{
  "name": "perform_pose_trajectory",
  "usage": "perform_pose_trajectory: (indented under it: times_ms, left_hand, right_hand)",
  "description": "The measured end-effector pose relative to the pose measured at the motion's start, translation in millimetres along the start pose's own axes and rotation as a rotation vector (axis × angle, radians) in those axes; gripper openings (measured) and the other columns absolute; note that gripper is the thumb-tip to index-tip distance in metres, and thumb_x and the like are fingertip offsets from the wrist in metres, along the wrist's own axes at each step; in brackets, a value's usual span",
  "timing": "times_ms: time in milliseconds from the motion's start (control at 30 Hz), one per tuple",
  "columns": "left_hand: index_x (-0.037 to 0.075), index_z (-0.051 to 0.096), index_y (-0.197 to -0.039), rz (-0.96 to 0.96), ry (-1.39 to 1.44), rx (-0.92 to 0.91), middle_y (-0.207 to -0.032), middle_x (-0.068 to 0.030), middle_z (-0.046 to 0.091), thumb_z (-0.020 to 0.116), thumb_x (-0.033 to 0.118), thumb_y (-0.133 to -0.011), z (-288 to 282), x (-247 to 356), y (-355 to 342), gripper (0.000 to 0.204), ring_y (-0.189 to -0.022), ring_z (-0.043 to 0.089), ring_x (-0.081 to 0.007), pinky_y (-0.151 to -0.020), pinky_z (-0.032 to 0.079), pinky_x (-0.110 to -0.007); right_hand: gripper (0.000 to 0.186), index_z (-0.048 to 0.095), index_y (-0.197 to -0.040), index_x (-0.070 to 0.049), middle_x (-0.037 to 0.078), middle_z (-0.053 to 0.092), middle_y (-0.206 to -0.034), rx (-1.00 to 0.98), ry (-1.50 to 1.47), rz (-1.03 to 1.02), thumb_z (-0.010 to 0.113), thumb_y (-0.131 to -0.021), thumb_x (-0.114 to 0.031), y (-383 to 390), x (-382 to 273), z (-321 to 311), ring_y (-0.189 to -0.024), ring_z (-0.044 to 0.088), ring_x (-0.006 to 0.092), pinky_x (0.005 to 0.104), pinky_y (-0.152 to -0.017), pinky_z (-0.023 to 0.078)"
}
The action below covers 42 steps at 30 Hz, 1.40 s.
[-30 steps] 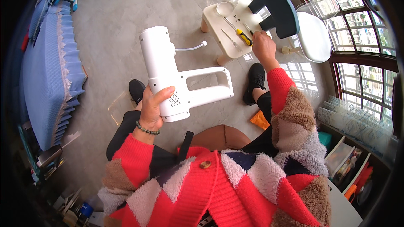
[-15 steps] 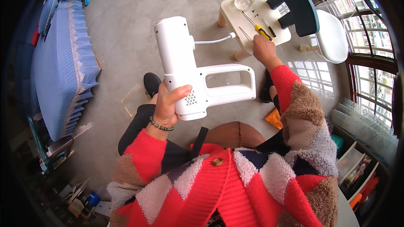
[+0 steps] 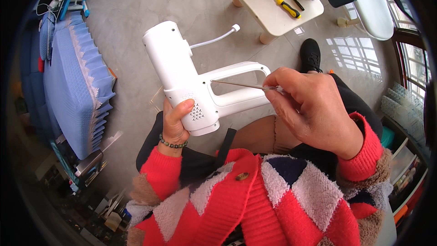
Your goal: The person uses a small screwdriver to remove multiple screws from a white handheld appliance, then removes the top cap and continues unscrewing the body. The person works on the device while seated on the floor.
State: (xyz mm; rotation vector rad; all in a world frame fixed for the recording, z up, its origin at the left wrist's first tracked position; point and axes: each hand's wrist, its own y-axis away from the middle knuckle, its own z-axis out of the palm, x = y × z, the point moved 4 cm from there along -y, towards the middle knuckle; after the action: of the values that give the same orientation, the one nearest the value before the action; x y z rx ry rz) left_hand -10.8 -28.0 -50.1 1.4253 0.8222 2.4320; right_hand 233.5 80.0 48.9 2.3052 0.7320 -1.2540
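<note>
Floor (image 3: 211,11) shows between device (image 3: 180,68) and table edge (image 3: 252,11).

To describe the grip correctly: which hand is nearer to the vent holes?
Left hand: its thumb is beside the vent holes; the right hand is farther, to their right.

smooth plastic device (image 3: 170,61), metal screwdriver shaft (image 3: 239,84), fuzzy cardigan (image 3: 316,200)

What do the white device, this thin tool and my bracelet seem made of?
White device: probably moulded plastic, satin-smooth, judging by its even colour and soft highlights. Thin tool: shaft likely metal, greyish with a slight sheen; the mostly covered handle looks clear, perhaps plastic. Bracelet: round, dark greenish beads, possibly polished stone, though glass or plastic could look similar.
</note>
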Motion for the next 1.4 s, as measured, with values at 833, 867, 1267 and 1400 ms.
perform_pose_trajectory:
  times_ms: [833, 867, 1267, 1400]
  left_hand:
    - [-0.003, 0.051, -0.123, -0.120, -0.073, 0.044, -0.107, -0.0122, 0.063, 0.070, 0.013, -0.076, 17.0, -17.4, -1.5, 0.053, -0.096, 0.065, -0.0210, -0.085, 0.054, -0.033]
    - [-0.002, 0.052, -0.123, -0.121, -0.072, 0.040, -0.107, -0.0121, 0.063, 0.070, 0.013, -0.076, 17.1, -17.1, -1.4, 0.053, -0.096, 0.065, -0.0207, -0.085, 0.054, -0.033]
    - [-0.001, 0.051, -0.122, 0.000, -0.288, 0.010, -0.108, -0.0092, 0.062, 0.075, 0.014, -0.075, 18.6, -16.3, -0.5, 0.055, -0.097, 0.062, -0.0175, -0.087, 0.050, -0.031]
    - [0.000, 0.050, -0.123, 0.042, -0.375, 0.020, -0.109, -0.0093, 0.062, 0.076, 0.011, -0.075, 17.6, -17.7, -0.5, 0.056, -0.098, 0.061, -0.0172, -0.087, 0.049, -0.032]
  right_hand:
    - [0.016, 0.055, -0.080, -0.001, 0.014, 0.059, -0.060, -0.138, 0.314, -0.089, 0.065, -0.076, -0.013, 0.7, 13.6, 41.2, -0.053, 0.061, 0.0319, 0.0408, -0.047, 0.047]
    - [0.016, 0.055, -0.080, -0.001, 0.014, 0.059, -0.060, -0.134, 0.314, -0.092, 0.065, -0.075, -0.013, 0.2, 12.5, 41.1, -0.053, 0.062, 0.0320, 0.0408, -0.048, 0.047]
    - [0.016, 0.058, -0.081, 0.001, 0.016, 0.064, -0.066, -0.195, 0.358, -0.062, 0.064, -0.072, -0.011, -1.1, 2.5, 46.5, -0.059, 0.066, 0.0321, 0.0395, -0.051, 0.050]
    - [0.017, 0.059, -0.080, 0.000, 0.015, 0.064, -0.065, -0.247, 0.360, -0.059, 0.066, -0.071, -0.012, -1.1, 3.9, 51.1, -0.059, 0.066, 0.0320, 0.0391, -0.051, 0.051]
